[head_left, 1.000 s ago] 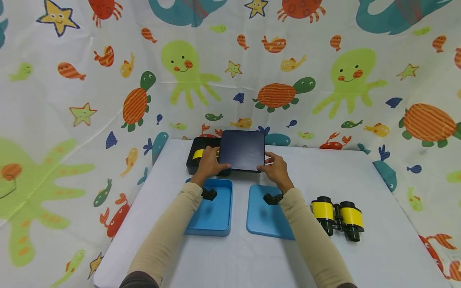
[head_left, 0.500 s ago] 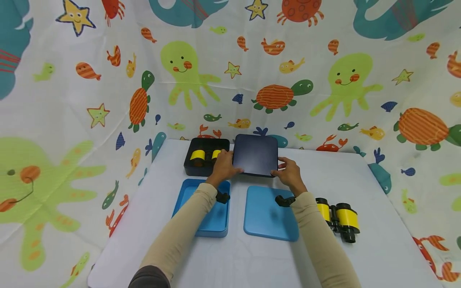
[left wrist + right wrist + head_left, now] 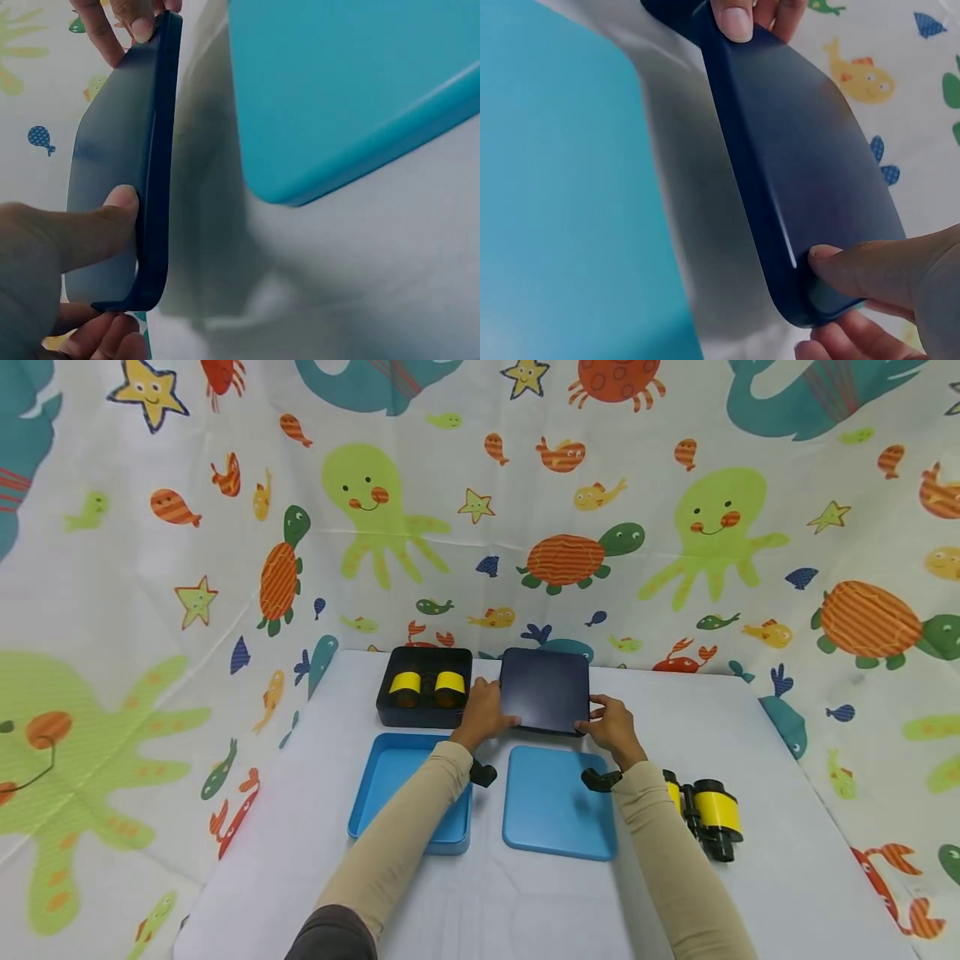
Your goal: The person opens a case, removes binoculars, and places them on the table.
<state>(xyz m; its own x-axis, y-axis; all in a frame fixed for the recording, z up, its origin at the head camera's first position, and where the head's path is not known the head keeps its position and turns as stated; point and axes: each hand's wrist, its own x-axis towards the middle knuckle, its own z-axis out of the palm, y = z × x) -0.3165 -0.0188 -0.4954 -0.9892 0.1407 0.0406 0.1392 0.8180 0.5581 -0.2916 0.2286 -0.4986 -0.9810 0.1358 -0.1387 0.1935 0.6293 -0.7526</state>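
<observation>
Both hands hold a dark navy lid (image 3: pixel 544 690) just above the table, to the right of an open black box (image 3: pixel 424 697). My left hand (image 3: pixel 487 714) pinches the lid's left front corner, thumb on top (image 3: pixel 112 217). My right hand (image 3: pixel 611 725) pinches the right front corner, thumb on the lid (image 3: pixel 840 262). The black box holds black-and-yellow binoculars (image 3: pixel 423 685). In the wrist views the navy lid (image 3: pixel 142 172) (image 3: pixel 795 172) hangs a little above the white cloth.
A blue tray (image 3: pixel 408 789) lies under my left forearm, and a blue lid (image 3: pixel 558 802) lies beside it. A second pair of black-and-yellow binoculars (image 3: pixel 708 814) rests at the right. Sea-animal printed cloth walls surround the white table (image 3: pixel 510 902).
Both hands have carried the navy lid to the right, off the black box, uncovering the binoculars inside it.
</observation>
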